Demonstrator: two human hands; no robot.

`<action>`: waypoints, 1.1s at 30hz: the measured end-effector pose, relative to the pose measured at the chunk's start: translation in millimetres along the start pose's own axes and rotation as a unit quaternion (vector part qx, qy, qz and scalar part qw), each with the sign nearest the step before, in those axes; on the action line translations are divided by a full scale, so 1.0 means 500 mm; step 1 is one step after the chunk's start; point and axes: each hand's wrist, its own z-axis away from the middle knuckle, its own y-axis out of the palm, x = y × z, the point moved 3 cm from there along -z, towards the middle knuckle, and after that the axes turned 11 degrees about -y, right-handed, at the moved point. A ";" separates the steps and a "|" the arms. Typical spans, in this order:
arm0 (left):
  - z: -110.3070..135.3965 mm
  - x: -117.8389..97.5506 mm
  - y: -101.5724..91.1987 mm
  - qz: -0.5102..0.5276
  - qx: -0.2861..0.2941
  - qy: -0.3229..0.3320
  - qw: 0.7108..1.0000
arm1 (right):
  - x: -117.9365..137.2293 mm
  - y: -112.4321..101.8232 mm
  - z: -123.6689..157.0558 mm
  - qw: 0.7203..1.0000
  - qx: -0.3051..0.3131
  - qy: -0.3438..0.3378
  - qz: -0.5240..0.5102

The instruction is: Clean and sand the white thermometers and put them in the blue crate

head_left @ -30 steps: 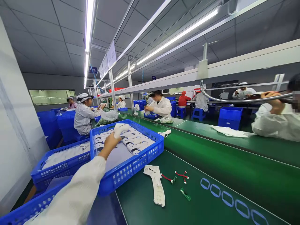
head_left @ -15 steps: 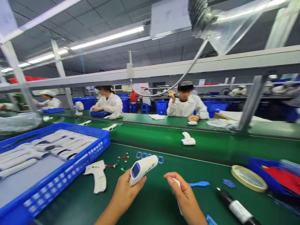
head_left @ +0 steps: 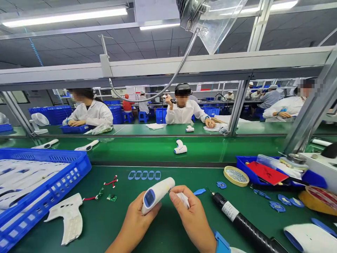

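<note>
The left hand is gripping a white handheld thermometer, its fingers curled around the body, while the right hand is pinching a small white piece narrowly just beside the thermometer's tip. A black electric screwdriver is lying to the right on the green workbench, and a co-worker is sitting across the line.

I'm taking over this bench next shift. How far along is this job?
Done: the thermometer in the left hand looks assembled, display fitted. In hand: the right hand pinches a small white piece against it. Remaining: a white housing shell, red-wired leads, a green circuit board and blue rings lie loose on the green mat.
</note>
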 end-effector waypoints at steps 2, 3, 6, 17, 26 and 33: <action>0.003 0.002 0.000 0.019 0.020 -0.008 1.000 | 0.001 -0.002 0.001 0.999 0.001 -0.023 0.034; 0.005 0.002 -0.001 0.025 0.031 -0.010 0.999 | 0.003 -0.003 0.001 0.998 0.001 -0.040 0.053; 0.010 -0.002 -0.001 0.035 0.063 -0.024 0.997 | 0.012 -0.010 0.000 0.987 -0.002 -0.108 0.117; 0.028 -0.012 0.006 0.065 0.081 -0.083 0.991 | 0.026 -0.024 -0.007 0.930 0.016 -0.254 0.266; 0.026 -0.016 -0.001 -0.065 0.062 -0.069 0.994 | 0.037 -0.031 -0.011 0.809 0.050 -0.377 0.448; 0.026 -0.015 -0.006 -0.082 0.026 -0.032 0.996 | 0.038 -0.022 -0.011 0.724 0.077 -0.432 0.533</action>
